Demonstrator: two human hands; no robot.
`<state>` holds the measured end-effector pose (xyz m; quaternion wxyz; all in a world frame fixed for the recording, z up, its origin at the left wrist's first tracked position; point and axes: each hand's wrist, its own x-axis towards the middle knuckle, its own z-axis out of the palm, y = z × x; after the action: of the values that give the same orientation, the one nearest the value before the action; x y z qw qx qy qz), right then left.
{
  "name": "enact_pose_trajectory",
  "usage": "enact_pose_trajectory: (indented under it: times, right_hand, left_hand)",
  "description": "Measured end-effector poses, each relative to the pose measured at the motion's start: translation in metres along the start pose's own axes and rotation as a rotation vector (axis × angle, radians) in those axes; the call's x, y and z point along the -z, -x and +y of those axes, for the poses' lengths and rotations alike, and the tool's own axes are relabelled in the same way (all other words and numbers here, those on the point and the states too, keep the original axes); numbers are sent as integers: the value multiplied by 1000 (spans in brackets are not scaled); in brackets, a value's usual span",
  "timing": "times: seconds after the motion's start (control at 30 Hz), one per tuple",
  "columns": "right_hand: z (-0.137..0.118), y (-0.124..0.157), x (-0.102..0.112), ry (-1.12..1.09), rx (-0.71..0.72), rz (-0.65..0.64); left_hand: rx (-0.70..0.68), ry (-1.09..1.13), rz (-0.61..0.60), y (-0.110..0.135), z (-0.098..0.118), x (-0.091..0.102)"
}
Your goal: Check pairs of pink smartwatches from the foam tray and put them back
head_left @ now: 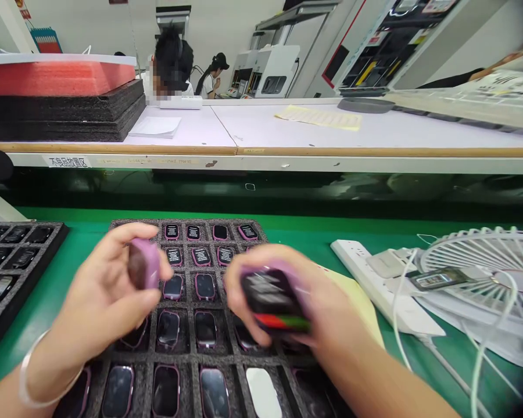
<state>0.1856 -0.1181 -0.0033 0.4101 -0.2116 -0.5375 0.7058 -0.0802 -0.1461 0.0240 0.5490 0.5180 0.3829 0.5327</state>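
Between the thumb and fingers of my left hand (pixel 100 284) is a purple smartwatch body (pixel 144 264), turned edge-on. My right hand (pixel 322 302) grips another purple smartwatch (pixel 274 296); its lit screen shows white text and red and green bands, blurred by motion. Both hands are above a dark foam tray (pixel 187 342) whose compartments hold several purple watch bodies. Some screens in the far rows show white text, while nearer ones look dark. One compartment near the front holds a white rounded piece (pixel 264 392). My forearms and hands hide parts of the tray.
A second foam tray (pixel 21 278) of dark watches lies at left. To the right are a white power strip (pixel 387 290), cables and a white fan (pixel 488 278). Behind, a shelf (pixel 253 130) carries foam sheets (pixel 61 110) and papers. Two people sit beyond it.
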Motion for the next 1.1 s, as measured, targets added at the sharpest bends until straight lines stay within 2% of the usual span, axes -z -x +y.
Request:
enact_pose_trajectory:
  times: [0.1,0.17,0.33,0.53,0.9,1.1]
  right_hand:
    - [13,-28,-1,-185,-16,-2]
    - [22,-40,2,-238,-72,6]
    - [39,-44,13,-313,-186,63]
    - [41,-46,16,-306,-189,113]
    - [40,-45,16,-213,-111,204]
    - [42,-47,16,-214,-89,233]
  left_hand:
    - [27,-73,23,-35,-26,-17]
    - [41,-114,30,-48,-44,-22]
    - [69,-178,39,-52,-69,-18]
    - [67,-171,115,-53,-69,-15]
    - [57,-53,39,-49,-66,-17]
    - [87,-56,45,-44,-58,-19]
